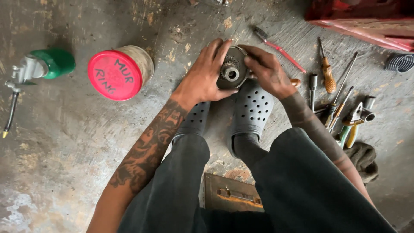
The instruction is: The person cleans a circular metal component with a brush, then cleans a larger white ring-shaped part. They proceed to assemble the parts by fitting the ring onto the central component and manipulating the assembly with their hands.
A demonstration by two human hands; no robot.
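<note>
A round grey metal part [230, 77] with a toothed hub and a centre hole stands on edge on the concrete floor, just beyond my grey perforated clogs [251, 108]. My left hand [206, 75] grips its left rim, fingers curled over the top. On its right side rests my right hand [267, 71], fingers pressed on the upper rim. Both forearms reach out over my knees.
A jar with a red lid [115, 74] lies at the left, beside a green oil can [47, 64]. Screwdrivers [328, 75], a socket [313, 86], pliers [351, 125] and a rag [364, 157] lie at the right. A red frame [362, 21] stands at the top right.
</note>
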